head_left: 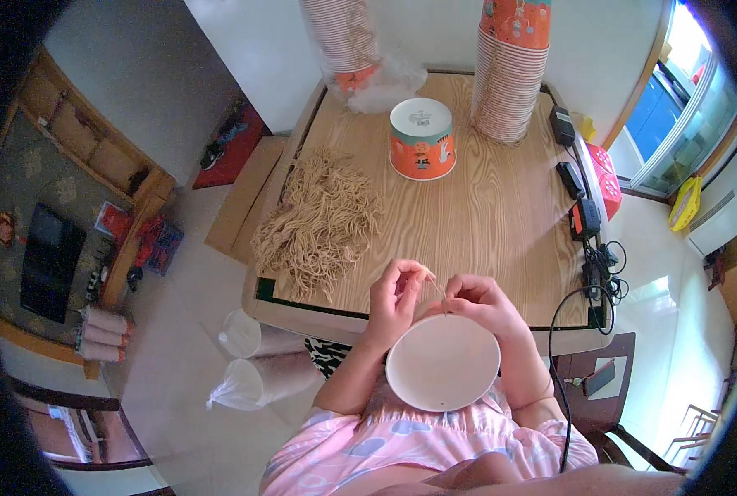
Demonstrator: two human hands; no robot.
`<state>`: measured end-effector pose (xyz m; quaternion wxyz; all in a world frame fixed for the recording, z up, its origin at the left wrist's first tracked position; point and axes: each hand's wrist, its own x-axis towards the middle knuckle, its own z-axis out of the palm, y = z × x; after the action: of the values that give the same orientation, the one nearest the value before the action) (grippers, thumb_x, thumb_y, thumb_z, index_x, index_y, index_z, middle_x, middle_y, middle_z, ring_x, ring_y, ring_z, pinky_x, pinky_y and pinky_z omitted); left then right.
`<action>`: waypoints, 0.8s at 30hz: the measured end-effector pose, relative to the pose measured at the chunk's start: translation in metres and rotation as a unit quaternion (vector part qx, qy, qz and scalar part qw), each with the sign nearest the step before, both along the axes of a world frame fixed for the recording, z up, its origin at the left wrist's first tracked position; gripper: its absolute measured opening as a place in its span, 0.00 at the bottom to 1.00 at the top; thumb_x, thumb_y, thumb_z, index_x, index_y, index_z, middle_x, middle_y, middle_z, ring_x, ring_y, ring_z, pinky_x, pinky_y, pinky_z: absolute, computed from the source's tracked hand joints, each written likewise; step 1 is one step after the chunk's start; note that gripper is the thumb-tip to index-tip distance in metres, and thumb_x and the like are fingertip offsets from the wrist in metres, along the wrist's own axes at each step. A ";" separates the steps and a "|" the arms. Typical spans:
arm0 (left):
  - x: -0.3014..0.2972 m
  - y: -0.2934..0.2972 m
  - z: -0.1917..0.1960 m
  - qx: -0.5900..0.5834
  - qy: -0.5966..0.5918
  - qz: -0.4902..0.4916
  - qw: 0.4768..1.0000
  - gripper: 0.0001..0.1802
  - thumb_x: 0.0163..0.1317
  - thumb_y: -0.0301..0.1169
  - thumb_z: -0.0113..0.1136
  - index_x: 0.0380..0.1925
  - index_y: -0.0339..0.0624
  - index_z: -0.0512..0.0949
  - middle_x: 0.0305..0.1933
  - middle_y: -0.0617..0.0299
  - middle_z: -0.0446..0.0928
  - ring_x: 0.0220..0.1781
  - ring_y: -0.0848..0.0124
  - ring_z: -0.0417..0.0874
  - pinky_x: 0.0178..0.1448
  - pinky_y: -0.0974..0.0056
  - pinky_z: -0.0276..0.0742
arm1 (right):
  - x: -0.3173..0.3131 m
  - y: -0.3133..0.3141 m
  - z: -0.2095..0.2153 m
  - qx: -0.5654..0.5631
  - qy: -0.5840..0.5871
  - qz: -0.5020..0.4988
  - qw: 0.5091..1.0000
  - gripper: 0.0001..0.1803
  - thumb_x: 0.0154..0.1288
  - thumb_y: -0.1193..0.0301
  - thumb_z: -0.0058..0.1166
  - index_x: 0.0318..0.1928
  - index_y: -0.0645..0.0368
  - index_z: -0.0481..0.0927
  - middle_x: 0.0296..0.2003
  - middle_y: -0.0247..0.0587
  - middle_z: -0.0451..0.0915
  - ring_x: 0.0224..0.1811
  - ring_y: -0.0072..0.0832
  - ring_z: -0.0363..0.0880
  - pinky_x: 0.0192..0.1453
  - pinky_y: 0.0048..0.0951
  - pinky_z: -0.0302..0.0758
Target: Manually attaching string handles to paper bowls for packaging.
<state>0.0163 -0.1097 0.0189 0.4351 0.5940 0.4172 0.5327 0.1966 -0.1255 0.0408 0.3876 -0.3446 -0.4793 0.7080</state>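
Note:
A white paper bucket (443, 368) rests tilted on my lap, its pale round face toward me. Above its far rim, my left hand (395, 302) pinches a thin beige cord (437, 285) between thumb and fingertips. The cord runs across to my right hand (481, 304), whose closed fingers grip it right at the bucket's rim. On the table to the left lies a loose heap of beige cords (319, 219). Beyond my hands stands an orange and teal printed paper bucket (422, 157), its white round end up. How the cord meets the bucket is partly hidden by my fingers.
Tall stacks of nested paper buckets stand at the table's back, one on the right (510, 83) and one bagged in plastic (339, 37). Power adapters and cables (587, 223) line the right edge. Bagged bucket stacks (261, 384) lie on the floor left.

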 end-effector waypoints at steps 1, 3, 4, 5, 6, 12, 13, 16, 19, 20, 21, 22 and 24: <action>0.001 0.000 0.006 -0.008 -0.060 -0.014 0.998 0.04 0.67 0.28 0.53 0.35 0.38 0.73 0.31 0.65 0.78 0.23 0.84 0.69 0.28 0.75 0.67 | 0.001 -0.001 0.005 0.000 0.000 0.002 1.000 0.06 0.63 0.73 0.55 0.32 0.62 0.75 0.28 0.27 0.76 0.31 0.12 0.73 0.35 0.17 0.70; 0.000 -0.001 0.008 0.000 -0.054 -0.030 0.998 0.04 0.67 0.27 0.52 0.36 0.39 0.72 0.32 0.65 0.79 0.23 0.85 0.68 0.27 0.76 0.66 | 0.001 -0.002 0.012 0.042 -0.024 0.004 0.999 0.04 0.62 0.76 0.54 0.30 0.62 0.75 0.28 0.28 0.76 0.30 0.12 0.73 0.33 0.16 0.69; -0.001 0.000 0.008 0.008 -0.047 -0.048 0.998 0.04 0.68 0.27 0.51 0.36 0.39 0.71 0.33 0.64 0.79 0.23 0.87 0.66 0.26 0.77 0.65 | 0.000 -0.003 0.010 0.042 -0.024 0.004 0.999 0.04 0.62 0.76 0.54 0.30 0.62 0.75 0.28 0.28 0.76 0.30 0.12 0.73 0.33 0.16 0.69; 0.000 0.000 0.008 0.008 -0.048 -0.047 0.998 0.04 0.68 0.27 0.51 0.36 0.39 0.71 0.33 0.64 0.79 0.23 0.87 0.66 0.26 0.77 0.65 | -0.002 -0.004 0.006 0.011 -0.016 -0.004 1.000 0.04 0.63 0.75 0.54 0.32 0.63 0.76 0.29 0.29 0.76 0.31 0.13 0.73 0.34 0.16 0.69; 0.001 0.000 0.007 -0.009 -0.078 -0.049 0.996 0.03 0.68 0.27 0.51 0.36 0.40 0.71 0.33 0.64 0.79 0.22 0.87 0.66 0.25 0.78 0.64 | -0.004 -0.006 0.004 -0.022 -0.007 -0.012 1.000 0.05 0.63 0.74 0.55 0.34 0.64 0.77 0.30 0.29 0.77 0.32 0.13 0.73 0.35 0.16 0.69; 0.007 0.003 -0.005 -0.056 -0.139 -0.026 0.988 0.03 0.68 0.28 0.50 0.36 0.41 0.70 0.35 0.63 0.80 0.22 0.88 0.64 0.24 0.79 0.62 | -0.003 -0.009 -0.006 0.033 -0.129 -0.045 0.990 0.06 0.62 0.75 0.57 0.39 0.64 0.79 0.31 0.27 0.76 0.33 0.13 0.72 0.36 0.16 0.68; 0.008 0.003 -0.006 -0.054 -0.150 -0.028 0.987 0.02 0.68 0.27 0.50 0.37 0.41 0.70 0.35 0.63 0.80 0.22 0.88 0.64 0.24 0.79 0.62 | -0.001 -0.009 -0.006 0.033 -0.129 -0.044 0.990 0.06 0.62 0.75 0.57 0.39 0.64 0.79 0.31 0.27 0.76 0.33 0.13 0.72 0.36 0.16 0.68; 0.008 0.000 0.001 -0.012 -0.100 -0.002 0.995 0.02 0.67 0.25 0.51 0.36 0.39 0.71 0.35 0.63 0.80 0.22 0.88 0.65 0.25 0.79 0.63 | 0.002 -0.010 0.005 0.114 -0.201 -0.044 0.972 0.09 0.60 0.72 0.60 0.40 0.61 0.81 0.29 0.29 0.78 0.29 0.15 0.69 0.34 0.21 0.69; 0.006 0.005 0.005 0.102 -0.065 0.004 0.993 0.01 0.65 0.23 0.54 0.36 0.38 0.73 0.33 0.65 0.79 0.22 0.87 0.66 0.26 0.77 0.64 | 0.004 -0.013 0.023 0.187 -0.250 -0.087 0.946 0.10 0.56 0.74 0.62 0.40 0.60 0.81 0.26 0.31 0.75 0.28 0.18 0.70 0.32 0.22 0.70; 0.003 0.005 0.004 0.101 -0.065 0.004 0.993 0.01 0.65 0.23 0.54 0.36 0.38 0.73 0.33 0.65 0.79 0.22 0.87 0.66 0.26 0.77 0.64 | 0.006 -0.015 0.026 0.219 -0.267 -0.072 0.936 0.11 0.56 0.73 0.63 0.40 0.60 0.81 0.26 0.33 0.75 0.27 0.20 0.71 0.32 0.23 0.70; -0.001 0.006 0.000 0.068 -0.059 -0.005 0.996 0.01 0.63 0.23 0.56 0.34 0.38 0.75 0.31 0.66 0.78 0.23 0.87 0.66 0.26 0.77 0.64 | 0.007 -0.015 0.027 0.250 -0.283 -0.057 0.924 0.11 0.55 0.73 0.63 0.40 0.59 0.81 0.25 0.34 0.75 0.27 0.22 0.72 0.31 0.24 0.71; -0.006 0.007 -0.001 0.036 -0.052 -0.015 0.998 0.01 0.62 0.23 0.58 0.32 0.38 0.77 0.30 0.68 0.77 0.23 0.86 0.66 0.27 0.76 0.64 | 0.006 -0.015 0.027 0.250 -0.282 -0.057 0.924 0.11 0.55 0.73 0.63 0.40 0.59 0.81 0.25 0.34 0.75 0.27 0.22 0.72 0.31 0.24 0.71; -0.022 0.010 0.005 0.025 0.002 -0.074 0.997 0.01 0.60 0.24 0.61 0.31 0.39 0.78 0.27 0.70 0.75 0.23 0.85 0.65 0.26 0.76 0.62 | 0.006 -0.019 0.026 0.271 -0.268 -0.071 0.922 0.12 0.49 0.78 0.66 0.36 0.61 0.80 0.24 0.33 0.75 0.25 0.21 0.70 0.29 0.21 0.68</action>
<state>-0.0061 -0.0995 0.0235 0.4575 0.6353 0.3597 0.5077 0.2025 -0.1445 0.0671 0.3729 -0.4363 -0.7131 0.4027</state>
